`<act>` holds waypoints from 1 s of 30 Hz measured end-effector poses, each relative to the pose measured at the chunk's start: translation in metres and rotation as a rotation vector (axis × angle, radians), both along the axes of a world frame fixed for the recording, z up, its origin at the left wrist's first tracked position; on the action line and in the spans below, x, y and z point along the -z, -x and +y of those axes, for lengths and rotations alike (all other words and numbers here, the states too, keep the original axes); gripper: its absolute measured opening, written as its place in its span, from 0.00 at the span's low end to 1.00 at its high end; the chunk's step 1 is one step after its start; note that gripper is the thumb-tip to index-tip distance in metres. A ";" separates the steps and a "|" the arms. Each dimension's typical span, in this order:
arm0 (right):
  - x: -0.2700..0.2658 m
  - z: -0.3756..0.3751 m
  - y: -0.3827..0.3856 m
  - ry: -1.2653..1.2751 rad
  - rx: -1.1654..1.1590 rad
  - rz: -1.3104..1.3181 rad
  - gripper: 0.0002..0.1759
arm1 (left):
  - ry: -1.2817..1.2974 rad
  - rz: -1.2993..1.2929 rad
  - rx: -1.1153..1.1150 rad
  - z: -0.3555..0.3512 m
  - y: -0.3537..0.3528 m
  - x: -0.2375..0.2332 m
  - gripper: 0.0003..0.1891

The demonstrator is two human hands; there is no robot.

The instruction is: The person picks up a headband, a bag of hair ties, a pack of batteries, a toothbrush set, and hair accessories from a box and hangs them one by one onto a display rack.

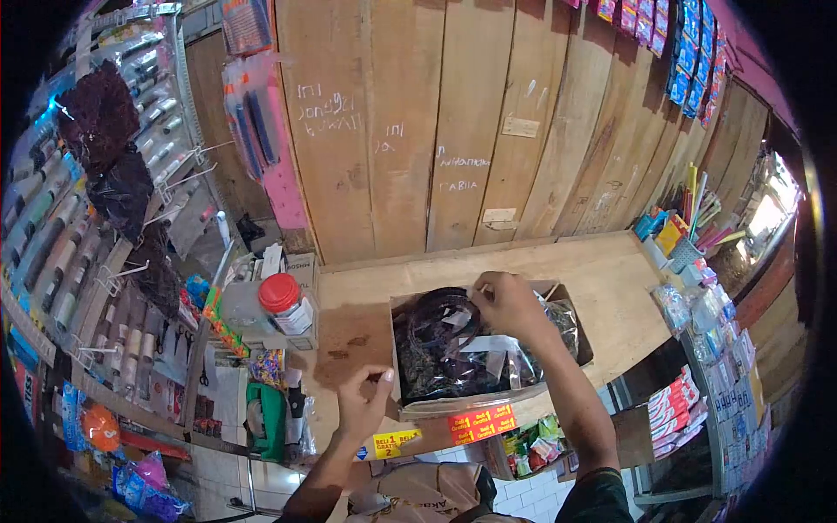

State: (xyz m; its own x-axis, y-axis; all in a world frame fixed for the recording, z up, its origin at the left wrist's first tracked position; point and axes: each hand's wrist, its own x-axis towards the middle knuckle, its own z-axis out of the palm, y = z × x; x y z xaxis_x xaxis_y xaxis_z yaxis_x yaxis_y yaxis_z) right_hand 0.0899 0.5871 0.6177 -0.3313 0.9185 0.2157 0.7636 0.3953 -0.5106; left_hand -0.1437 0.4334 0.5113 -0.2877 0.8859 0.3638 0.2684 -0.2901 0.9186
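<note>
Plastic-wrapped black goods [434,370] inside crosswise cardboard box [471,404]; right hand [513,307] above, nearer; left hand [362,399] outside, leftward; both curled, any grip indiscernible.

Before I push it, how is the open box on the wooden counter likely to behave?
The box looks like thin cardboard, so its walls may flex. Low and wide, it would probably slide rather than tip. The glossy dark packets inside could shift.
</note>
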 end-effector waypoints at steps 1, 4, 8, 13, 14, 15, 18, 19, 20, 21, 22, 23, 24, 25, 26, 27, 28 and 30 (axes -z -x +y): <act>0.007 0.006 -0.004 0.019 0.023 -0.026 0.17 | 0.031 -0.022 0.028 0.008 0.001 -0.005 0.07; 0.018 0.013 -0.009 0.081 0.095 -0.101 0.22 | 0.029 0.150 0.008 0.047 0.005 -0.011 0.09; 0.023 0.008 0.007 0.069 0.191 -0.186 0.25 | 0.016 0.365 -0.010 0.090 0.002 -0.020 0.14; 0.032 0.004 0.008 0.006 0.231 -0.159 0.20 | 0.160 0.505 -0.011 0.096 -0.002 -0.029 0.18; 0.032 0.003 0.008 -0.014 0.231 -0.149 0.19 | 0.154 0.480 0.003 0.097 -0.002 -0.026 0.18; 0.033 0.001 0.009 -0.034 0.231 -0.139 0.18 | 0.149 0.455 0.016 0.099 -0.001 -0.022 0.18; 0.030 -0.005 0.010 -0.076 0.238 -0.128 0.17 | 0.181 0.379 0.031 0.099 -0.001 -0.015 0.18; 0.030 -0.006 0.011 -0.089 0.244 -0.125 0.16 | 0.197 0.355 0.034 0.099 -0.001 -0.015 0.18; 0.031 -0.007 0.012 -0.145 0.243 -0.095 0.15 | 0.176 0.318 0.031 0.098 -0.003 -0.014 0.18; 0.032 -0.009 0.012 -0.202 0.241 -0.064 0.14 | 0.155 0.282 0.029 0.098 -0.005 -0.014 0.18; 0.032 -0.009 0.012 -0.260 0.241 -0.032 0.13 | 0.132 0.245 0.027 0.099 -0.006 -0.015 0.18; 0.031 -0.008 0.012 -0.231 0.238 0.014 0.13 | 0.120 0.244 0.017 0.100 -0.007 -0.016 0.18; 0.029 -0.008 0.011 -0.199 0.234 0.059 0.12 | 0.112 0.242 0.008 0.100 -0.008 -0.017 0.18; 0.028 -0.008 0.010 -0.168 0.231 0.104 0.12 | 0.102 0.240 -0.002 0.101 -0.008 -0.018 0.17; 0.029 -0.006 0.009 -0.184 0.214 0.131 0.12 | 0.112 0.199 0.011 0.102 -0.009 -0.019 0.17; 0.030 -0.005 0.007 -0.198 0.197 0.157 0.11 | 0.125 0.157 0.024 0.102 -0.009 -0.021 0.16; 0.031 -0.005 0.006 -0.212 0.180 0.183 0.11 | 0.137 0.115 0.037 0.103 -0.009 -0.022 0.16; 0.032 -0.005 0.004 -0.234 0.137 0.256 0.11 | 0.177 0.132 0.049 0.106 -0.008 -0.022 0.16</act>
State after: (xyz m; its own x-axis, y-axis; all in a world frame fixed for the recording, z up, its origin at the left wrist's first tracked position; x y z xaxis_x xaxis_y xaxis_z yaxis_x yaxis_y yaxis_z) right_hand 0.0863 0.5820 0.5859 -0.1166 0.8668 0.4848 0.6766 0.4266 -0.6002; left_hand -0.1360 0.5389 0.5334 -0.2035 0.9510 0.2328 0.3789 -0.1428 0.9144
